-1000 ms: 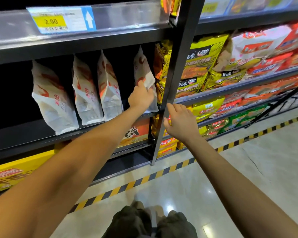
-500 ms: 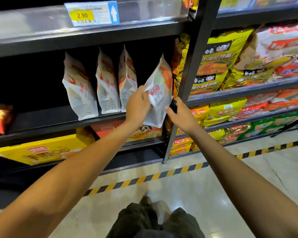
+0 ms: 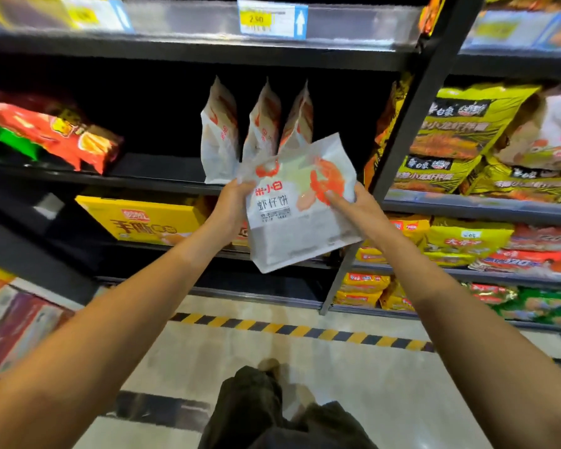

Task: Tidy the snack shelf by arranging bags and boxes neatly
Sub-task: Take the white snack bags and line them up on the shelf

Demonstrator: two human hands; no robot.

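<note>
White shrimp-printed snack bag, tilted, front facing out, in both hands' grasp.

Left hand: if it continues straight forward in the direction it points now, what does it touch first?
Probably the three white bags standing on the shelf. The left hand grips the white bag with the right hand, and that bag would likely reach them first. Depth is unclear.

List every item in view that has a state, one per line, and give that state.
white snack bag: off the shelf, held in both hands, front facing the camera
left hand: grips the bag's left edge
right hand: grips its right edge
three white bags: upright in a row on the shelf
yellow box: lying flat, shelf below
</note>
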